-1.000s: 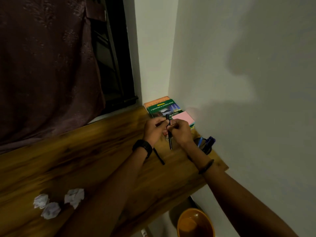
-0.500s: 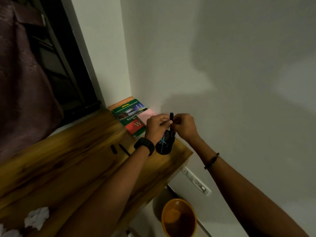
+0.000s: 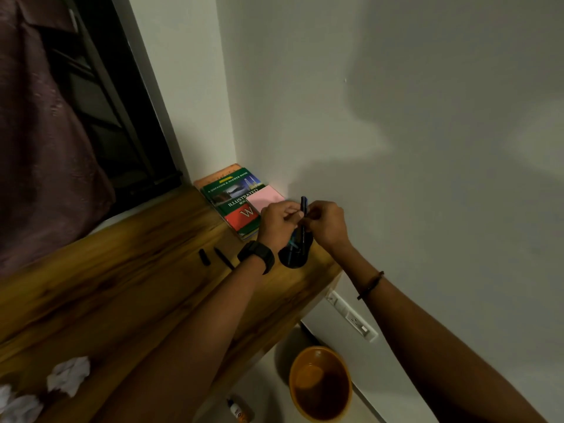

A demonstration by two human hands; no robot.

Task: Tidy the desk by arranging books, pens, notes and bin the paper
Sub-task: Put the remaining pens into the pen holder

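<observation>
- Green book (image 3: 232,193), far right corner of the desk (image 3: 122,285): the top line reads "A QUESTION & ANSWER BOOK"
- Mid-cover, white "ILLUSTRATED", then a half-covered "BOO"
- On its red band, a big "W"

Brown wood surface (image 3: 122,285), dark streaky grain. Green top book (image 3: 235,195) with red band, white lettering; orange lower book (image 3: 215,176). Pink notes (image 3: 265,198). Black pen holder (image 3: 293,257), teal-blue bits inside. Dark blue-black upright pen (image 3: 304,205). Black loose pen (image 3: 224,258), black cap (image 3: 204,257). White crumpled paper (image 3: 68,375). Orange bin (image 3: 320,384). Black watch (image 3: 258,255). Dull maroon curtain (image 3: 39,148), faint mottled pattern. Off-white wall (image 3: 396,117), white socket (image 3: 351,315).
</observation>
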